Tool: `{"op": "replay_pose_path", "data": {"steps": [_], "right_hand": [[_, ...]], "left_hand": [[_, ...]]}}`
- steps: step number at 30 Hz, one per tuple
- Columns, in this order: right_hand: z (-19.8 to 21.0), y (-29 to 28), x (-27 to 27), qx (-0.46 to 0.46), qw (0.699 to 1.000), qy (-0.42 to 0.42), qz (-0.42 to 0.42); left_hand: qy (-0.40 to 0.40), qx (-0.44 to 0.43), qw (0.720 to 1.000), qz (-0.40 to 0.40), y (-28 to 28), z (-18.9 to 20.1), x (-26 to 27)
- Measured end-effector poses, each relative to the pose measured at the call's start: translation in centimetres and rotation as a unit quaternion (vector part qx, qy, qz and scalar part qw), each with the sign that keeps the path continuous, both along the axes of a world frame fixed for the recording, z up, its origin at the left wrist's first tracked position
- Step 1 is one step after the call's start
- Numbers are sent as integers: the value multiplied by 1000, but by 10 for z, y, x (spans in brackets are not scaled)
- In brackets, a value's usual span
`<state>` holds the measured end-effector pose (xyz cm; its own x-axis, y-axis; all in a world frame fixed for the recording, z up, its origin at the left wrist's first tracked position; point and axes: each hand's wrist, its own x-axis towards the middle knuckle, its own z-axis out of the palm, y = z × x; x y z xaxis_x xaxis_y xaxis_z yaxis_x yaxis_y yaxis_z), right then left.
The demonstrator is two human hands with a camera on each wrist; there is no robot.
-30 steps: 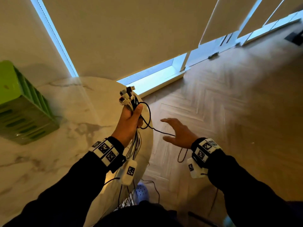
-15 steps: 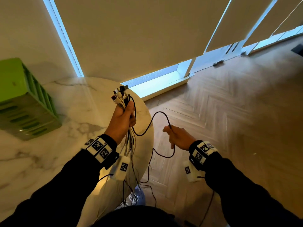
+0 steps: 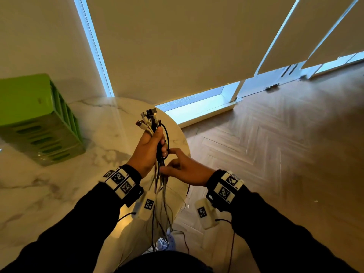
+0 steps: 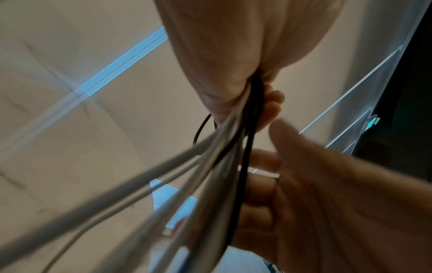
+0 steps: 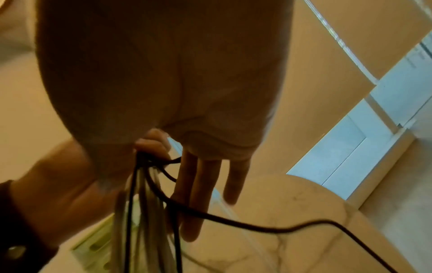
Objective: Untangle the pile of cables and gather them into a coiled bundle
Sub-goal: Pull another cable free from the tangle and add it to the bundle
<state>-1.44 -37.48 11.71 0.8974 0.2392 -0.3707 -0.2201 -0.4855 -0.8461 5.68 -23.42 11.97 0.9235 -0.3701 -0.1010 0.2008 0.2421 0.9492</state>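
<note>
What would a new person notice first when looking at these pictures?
First, the cables: the left hand grips them upright over the edge of the marble table, with the plugs fanned out above it and the loose ends hanging toward the floor. The right hand touches the strands just below. At far left, a bright green crate stands on the table.

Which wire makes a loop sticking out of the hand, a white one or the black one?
The black cable. It curves out in a loop beside the left hand, while the white cables run straight through the fist and hang down.
</note>
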Motion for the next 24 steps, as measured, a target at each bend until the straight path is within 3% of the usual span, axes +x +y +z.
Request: {"op": "replay_pose_path", "data": {"steps": [7,15,17,21,24], "right_hand": [[-5,5,6,-137,969,-203,6],[-3,-3,9,-150,955,-256,26],[2,-4,12,-137,956,-258,-14],[-1,-23,19,-160,945,-204,-200],[-25,-48,17,-284,947,55,-137]], "left_hand": [[-34,61,997,36,11,1,5],[-59,113,990,66,27,-3,15],[-53,127,987,80,31,-8,20],[-21,84,992,93,40,-14,28],[-1,23,997,73,43,-7,24]]}}
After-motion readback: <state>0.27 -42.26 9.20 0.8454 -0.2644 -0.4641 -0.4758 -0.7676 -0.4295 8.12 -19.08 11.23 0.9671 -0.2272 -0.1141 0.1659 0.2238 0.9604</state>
